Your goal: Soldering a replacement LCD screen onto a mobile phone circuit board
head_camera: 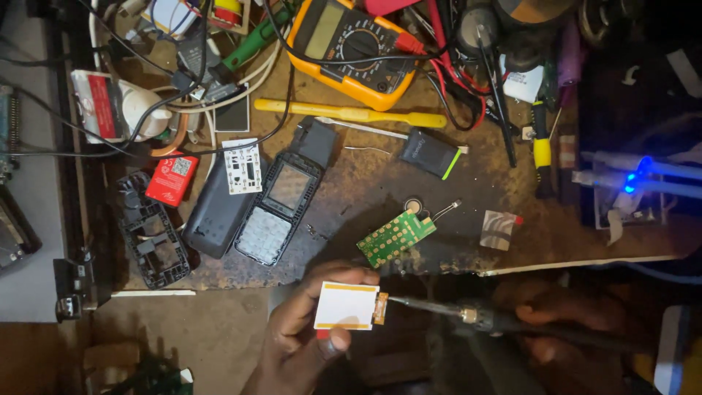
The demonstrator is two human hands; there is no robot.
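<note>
Here, left hand (303,333) pinching small display module (346,306), right hand (545,322) gripping soldering iron (468,315)

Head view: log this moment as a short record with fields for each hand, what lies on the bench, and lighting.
left hand: pinches a small white display module with an orange strip between thumb and fingers
right hand: grips a soldering iron, tip at the module's ribbon end
bench centre: green circuit board, phone front frame, dark back cover, black battery
bench top: yellow multimeter, yellow toothbrush, tangled cables
lighting: dim, blue glow at right
</note>
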